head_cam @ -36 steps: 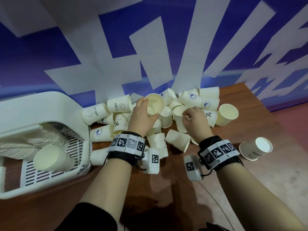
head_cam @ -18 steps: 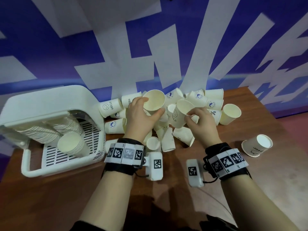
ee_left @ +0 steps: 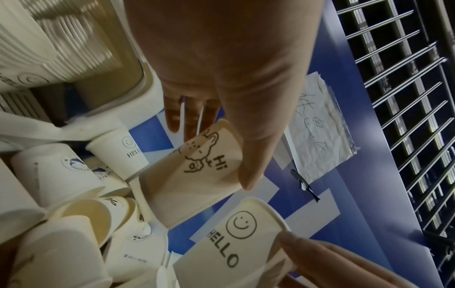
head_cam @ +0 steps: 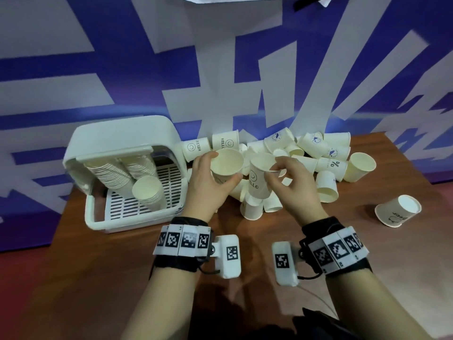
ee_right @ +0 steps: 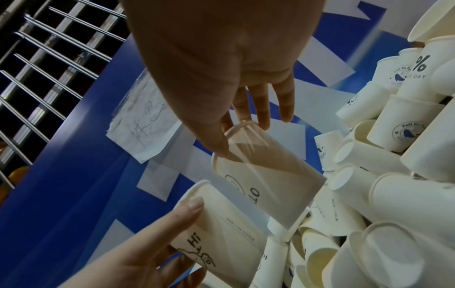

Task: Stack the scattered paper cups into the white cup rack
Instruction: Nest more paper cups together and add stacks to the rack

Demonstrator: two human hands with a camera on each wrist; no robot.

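From the head cam, the left hand (head_cam: 212,182) gripped the "Hi" cup (head_cam: 226,165) mouth-up, with the right hand (head_cam: 291,186) pinching the "HELLO" cup (head_cam: 259,177) by its rim just to the right, both upright-ish. White cup rack (head_cam: 98,218) sat left, nearer the left hand. The left wrist cam showed the thumb wrapped on the Hi cup. The right wrist cam showed fingertips (ee_right: 222,143) pinching the rim, so I'd guess nesting was next.

Both hands (head_cam: 209,182) (head_cam: 293,190) raised, fingers curled.

An indoor staged work area: wooden table (head_cam: 98,266) against a blue-and-white printed backdrop (head_cam: 73,57).
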